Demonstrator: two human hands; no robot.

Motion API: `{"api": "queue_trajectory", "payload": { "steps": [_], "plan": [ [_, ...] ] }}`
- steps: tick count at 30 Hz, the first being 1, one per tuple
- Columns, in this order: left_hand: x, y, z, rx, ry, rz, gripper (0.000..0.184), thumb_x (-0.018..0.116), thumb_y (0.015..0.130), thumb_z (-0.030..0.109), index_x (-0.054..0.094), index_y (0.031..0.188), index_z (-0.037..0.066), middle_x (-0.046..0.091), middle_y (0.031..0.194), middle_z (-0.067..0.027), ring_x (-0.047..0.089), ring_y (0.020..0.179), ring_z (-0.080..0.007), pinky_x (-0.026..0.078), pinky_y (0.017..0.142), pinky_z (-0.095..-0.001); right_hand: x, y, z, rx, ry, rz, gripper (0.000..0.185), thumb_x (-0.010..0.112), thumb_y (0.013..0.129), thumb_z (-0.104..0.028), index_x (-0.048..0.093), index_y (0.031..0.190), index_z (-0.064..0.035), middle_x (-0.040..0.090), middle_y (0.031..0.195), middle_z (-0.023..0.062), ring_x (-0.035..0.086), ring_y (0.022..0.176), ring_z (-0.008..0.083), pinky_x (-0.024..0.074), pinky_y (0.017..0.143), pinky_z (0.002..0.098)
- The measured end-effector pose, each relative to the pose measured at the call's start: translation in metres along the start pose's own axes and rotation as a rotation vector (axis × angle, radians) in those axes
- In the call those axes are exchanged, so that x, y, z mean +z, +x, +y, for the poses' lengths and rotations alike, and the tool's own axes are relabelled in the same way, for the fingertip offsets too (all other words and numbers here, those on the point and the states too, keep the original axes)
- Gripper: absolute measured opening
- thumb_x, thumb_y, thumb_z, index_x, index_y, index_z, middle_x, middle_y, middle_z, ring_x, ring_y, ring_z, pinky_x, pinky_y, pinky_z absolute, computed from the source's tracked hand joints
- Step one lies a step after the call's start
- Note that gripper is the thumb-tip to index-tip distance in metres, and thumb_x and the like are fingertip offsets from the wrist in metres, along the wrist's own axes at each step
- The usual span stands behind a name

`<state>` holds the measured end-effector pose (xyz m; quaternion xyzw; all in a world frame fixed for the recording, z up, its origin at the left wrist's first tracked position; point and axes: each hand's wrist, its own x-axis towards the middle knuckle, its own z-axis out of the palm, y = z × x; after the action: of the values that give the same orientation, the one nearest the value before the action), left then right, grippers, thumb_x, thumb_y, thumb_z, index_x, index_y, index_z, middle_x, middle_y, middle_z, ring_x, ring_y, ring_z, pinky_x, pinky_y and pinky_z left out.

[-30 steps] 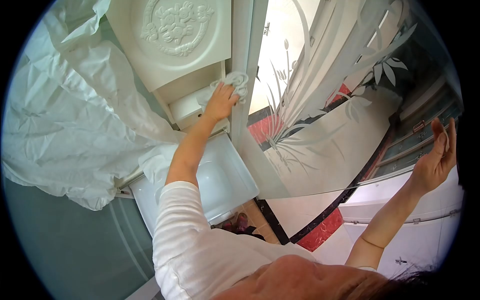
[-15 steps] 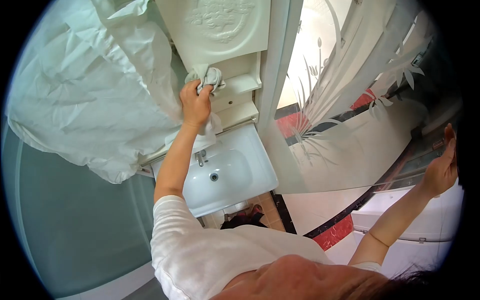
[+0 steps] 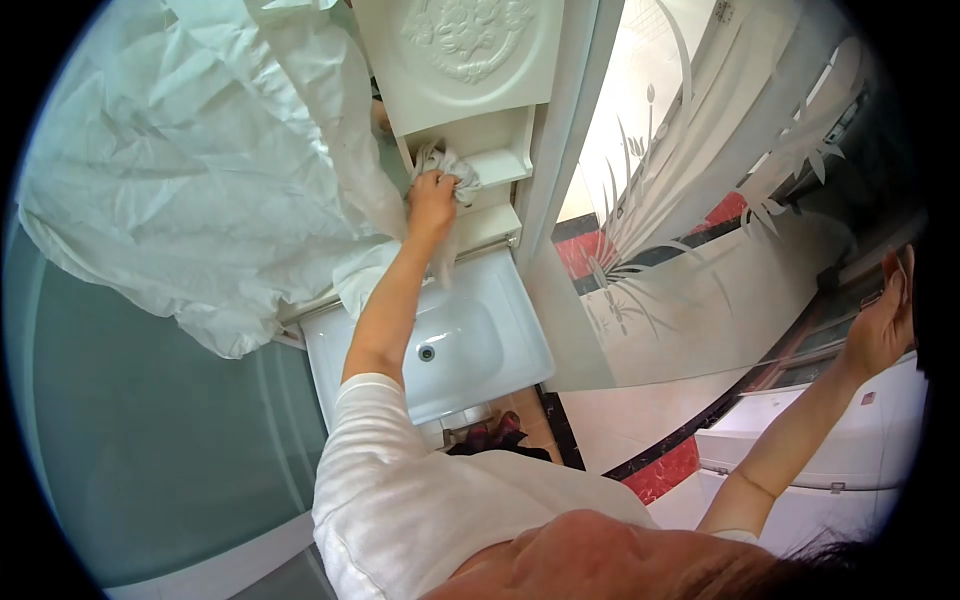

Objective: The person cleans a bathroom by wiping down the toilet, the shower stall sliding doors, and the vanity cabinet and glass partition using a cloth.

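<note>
My left hand [image 3: 432, 203] is closed on a crumpled grey-white cloth [image 3: 462, 180], pressing it against the small white open shelf [image 3: 497, 168] above the basin. The fingers are partly buried in the cloth's folds. Below my forearm lies the white washbasin [image 3: 490, 330], its tap mostly hidden by my arm. Far to the right, my right hand [image 3: 880, 325] is raised with its fingers stretched out, beside a dark edge at the border of the view. Whether it touches that edge cannot be made out.
A large wrinkled white sheet [image 3: 190, 170] hangs at the left, reaching the basin's back edge. Above the shelf is a white cabinet panel [image 3: 470, 60] with a raised flower pattern. On the right stands a glass panel [image 3: 690, 270] with frosted plant designs. Tiled floor [image 3: 540, 430] shows below.
My left hand has moved a little right and down with the cloth, across the shelf. My right hand stays in nearly the same place.
</note>
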<state>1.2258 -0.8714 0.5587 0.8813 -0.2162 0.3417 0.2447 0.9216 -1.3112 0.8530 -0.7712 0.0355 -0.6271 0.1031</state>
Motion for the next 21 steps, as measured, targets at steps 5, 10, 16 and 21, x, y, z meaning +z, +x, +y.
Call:
{"api": "queue_trajectory", "payload": {
  "steps": [5, 10, 16, 21],
  "plan": [
    [-0.001, -0.003, 0.061, -0.31, -0.554, -0.233, 0.027, 0.054, 0.076, 0.003, 0.058, 0.103, 0.004, 0.058, 0.103, -0.0132, 0.054, 0.1, -0.0291, 0.042, 0.087, -0.0371, 0.004, 0.0, -0.012, -0.078, -0.127, 0.103, 0.028, 0.044, 0.095, -0.011, 0.059, 0.117, -0.0023, 0.061, 0.114, 0.014, 0.056, 0.109, 0.0219, 0.0417, 0.093, 0.0271],
    [-0.064, -0.012, 0.142, -0.732, -1.428, -0.287, 0.032, 0.053, 0.078, -0.001, 0.054, 0.109, 0.003, 0.057, 0.103, -0.0073, 0.054, 0.098, -0.0183, 0.043, 0.087, -0.0306, 0.029, -0.089, -0.071, -0.34, 0.08, -0.052, 0.068, 0.068, 0.08, -0.017, 0.034, 0.136, -0.0023, 0.028, 0.144, 0.0205, 0.031, 0.13, 0.0364, 0.0269, 0.106, 0.0452],
    [-0.106, -0.035, 0.18, -0.676, -1.625, -0.471, 0.041, 0.051, 0.083, 0.0, 0.045, 0.123, 0.002, 0.049, 0.12, -0.0099, 0.048, 0.11, -0.0174, 0.039, 0.094, -0.0286, 0.145, -0.217, -0.183, 0.151, 0.825, -0.666, 0.083, 0.076, 0.069, -0.017, 0.031, 0.138, -0.0008, 0.031, 0.139, 0.0264, 0.028, 0.131, 0.0398, 0.0268, 0.106, 0.0435],
    [-0.145, -0.046, 0.139, -0.329, -1.269, -0.319, 0.052, 0.05, 0.088, 0.009, 0.035, 0.137, 0.004, 0.033, 0.142, -0.0147, 0.034, 0.13, -0.0238, 0.029, 0.105, -0.0351, 0.21, -0.201, -0.184, 0.265, 0.961, -0.741, 0.069, 0.065, 0.073, -0.006, 0.037, 0.136, -0.0084, 0.03, 0.141, 0.0222, 0.029, 0.131, 0.0394, 0.0285, 0.106, 0.0417]
  ]
}}
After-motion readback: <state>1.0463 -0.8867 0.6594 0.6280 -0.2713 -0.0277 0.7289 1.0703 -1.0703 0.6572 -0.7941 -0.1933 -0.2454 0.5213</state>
